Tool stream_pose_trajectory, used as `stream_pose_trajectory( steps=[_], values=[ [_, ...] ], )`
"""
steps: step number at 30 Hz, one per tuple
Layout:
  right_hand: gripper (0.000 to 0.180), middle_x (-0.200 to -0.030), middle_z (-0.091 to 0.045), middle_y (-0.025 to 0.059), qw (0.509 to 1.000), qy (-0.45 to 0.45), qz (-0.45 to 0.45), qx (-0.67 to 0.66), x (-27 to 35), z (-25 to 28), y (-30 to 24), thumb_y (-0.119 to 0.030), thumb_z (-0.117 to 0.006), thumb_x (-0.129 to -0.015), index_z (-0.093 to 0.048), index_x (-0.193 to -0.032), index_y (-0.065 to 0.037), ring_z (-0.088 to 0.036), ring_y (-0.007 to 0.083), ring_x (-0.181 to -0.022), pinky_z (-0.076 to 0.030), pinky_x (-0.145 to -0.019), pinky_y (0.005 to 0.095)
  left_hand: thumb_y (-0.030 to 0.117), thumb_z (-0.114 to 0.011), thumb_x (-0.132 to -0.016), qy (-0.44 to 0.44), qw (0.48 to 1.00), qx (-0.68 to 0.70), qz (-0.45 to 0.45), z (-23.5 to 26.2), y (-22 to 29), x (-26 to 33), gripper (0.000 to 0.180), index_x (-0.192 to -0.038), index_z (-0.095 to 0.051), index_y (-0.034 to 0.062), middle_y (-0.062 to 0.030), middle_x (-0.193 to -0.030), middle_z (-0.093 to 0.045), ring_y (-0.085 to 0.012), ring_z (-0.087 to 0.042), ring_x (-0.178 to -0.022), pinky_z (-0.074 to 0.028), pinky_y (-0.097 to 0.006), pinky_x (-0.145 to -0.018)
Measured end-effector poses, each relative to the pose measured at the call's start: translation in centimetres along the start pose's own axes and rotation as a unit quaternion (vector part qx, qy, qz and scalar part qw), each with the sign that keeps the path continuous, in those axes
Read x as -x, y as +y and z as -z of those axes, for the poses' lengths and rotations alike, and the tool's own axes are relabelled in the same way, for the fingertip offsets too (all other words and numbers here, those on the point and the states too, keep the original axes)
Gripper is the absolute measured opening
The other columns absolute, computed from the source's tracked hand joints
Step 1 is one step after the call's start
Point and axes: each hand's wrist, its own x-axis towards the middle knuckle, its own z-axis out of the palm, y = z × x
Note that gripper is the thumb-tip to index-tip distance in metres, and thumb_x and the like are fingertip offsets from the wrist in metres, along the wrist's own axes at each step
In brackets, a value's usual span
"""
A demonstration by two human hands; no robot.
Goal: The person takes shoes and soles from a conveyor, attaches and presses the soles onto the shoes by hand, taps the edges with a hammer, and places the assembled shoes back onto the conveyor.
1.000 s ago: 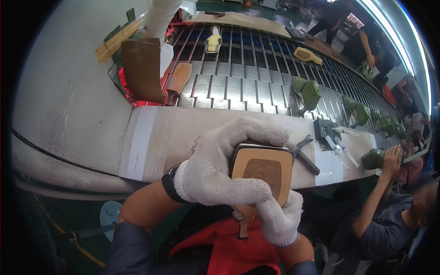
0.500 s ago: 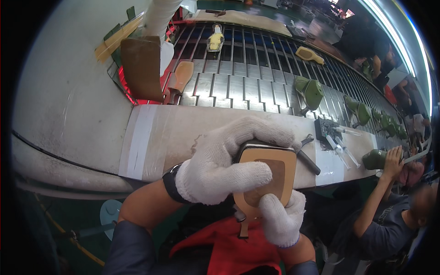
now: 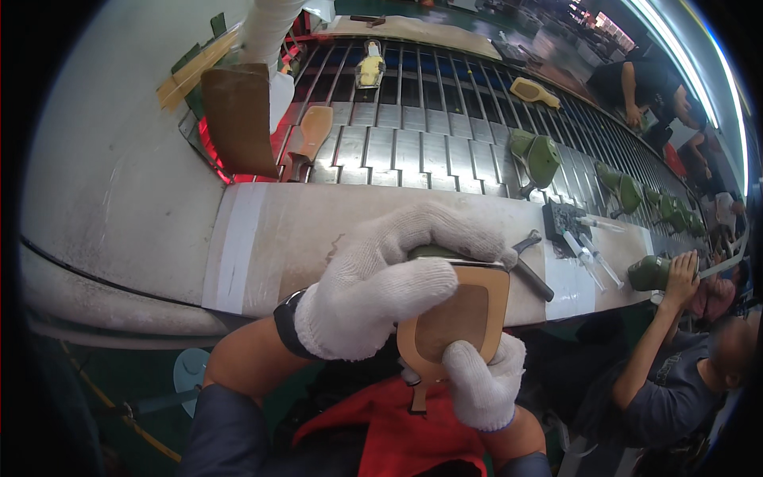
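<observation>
- Steel slats of a conveyor [image 3: 429, 143] run past a pale counter [image 3: 318, 230], with green shoe lasts [image 3: 540, 155] and tan soles [image 3: 314, 131] riding on the belt.
- Left hand [image 3: 381, 290], in a white knit glove, curls over the top of a tan insole [image 3: 457, 318]; its grip is closed around the upper edge, fingers wrapped across the front.
- Right hand [image 3: 485, 381], also gloved, pinches the insole's lower end, thumb pressed on its face.
- Insole sits on a dark green last, mostly hidden, held just over the person's lap, in front of the counter edge.
- Pliers [image 3: 528, 262] lie on the counter just beyond the left fingers.
- Further right, a tool holder [image 3: 564, 219] and tubes [image 3: 592, 258] rest on the counter.
- Another person's hand [image 3: 682, 270] grips a green last [image 3: 648, 273] at the far right.
</observation>
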Motion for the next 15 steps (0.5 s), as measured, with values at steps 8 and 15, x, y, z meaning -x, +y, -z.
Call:
stream_pose_trajectory(
  steps=[8,15],
  values=[
    [0.034,-0.105,-0.083,0.0208,0.999,-0.021,-0.016,0.027,-0.1,0.1,-0.8,-0.014,-0.064,-0.108,-0.074,-0.126,0.014,-0.082,0.0214,-0.090,-0.067,-0.076,0.0329,0.035,-0.052,-0.106,0.081,0.993,-0.008,0.091,-1.1,2.7,-0.5,0.052,-0.122,-0.072,-0.0094,-0.0342,-0.134,-0.073,-0.0404,-0.075,-0.123,-0.059,-0.051,-0.112],
    [0.039,-0.109,-0.081,0.0252,0.998,-0.025,-0.032,-0.037,-1.0,1.0,-1.4,-0.014,-0.062,-0.109,-0.068,-0.131,0.017,-0.082,0.0269,-0.089,-0.069,-0.078,0.0383,0.063,-0.038,-0.115,0.018,0.998,0.061,-0.009,0.8,-1.5,-1.3,0.082,-0.133,-0.069,-0.0110,-0.0336,-0.143,-0.069,-0.0409,-0.070,-0.132,-0.053,-0.052,-0.119]
  ],
)
